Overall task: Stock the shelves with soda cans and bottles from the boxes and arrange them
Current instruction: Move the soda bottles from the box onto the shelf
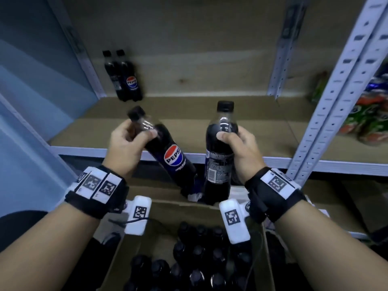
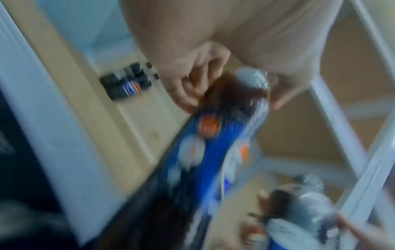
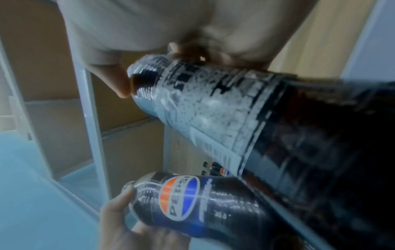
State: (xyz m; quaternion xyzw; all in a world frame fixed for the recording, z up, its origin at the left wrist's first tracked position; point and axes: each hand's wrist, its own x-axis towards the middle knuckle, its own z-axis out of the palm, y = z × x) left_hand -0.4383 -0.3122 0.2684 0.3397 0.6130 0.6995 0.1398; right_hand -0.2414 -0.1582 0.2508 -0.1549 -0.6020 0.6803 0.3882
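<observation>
- Two bottles (image 1: 126,77) stand upright at the back left corner of the shelf (image 1: 189,124), touching each other. Judged: they start a row against the back board, so the front stays free for later stock.
- Left hand (image 1: 126,148) is clamped on the shoulder of a tilted bottle (image 1: 165,152), thumb and fingers wrapped just below the cap. The bottle leans cap to the left, base toward the box, logo facing the wearer. Judged: a high grip suits lifting out of a tight pack, and the tilt must be corrected before setting down.
- Right hand (image 1: 239,148) is clamped on the upper body of an upright bottle (image 1: 220,152), thumb in front, its printed panel facing the wearer. Judged: it needs a turn so the logo faces out like the stocked pair.
- Both held bottles hang over the shelf's front edge, near each other; contact cannot be confirmed.
- Box (image 1: 134,244) sits below the hands, open, with many capped bottles upright inside. Judged: stocking is at an early stage.
- Bright packets (image 1: 367,114) lie in the right-hand bay, beyond the upright (image 1: 336,101).
</observation>
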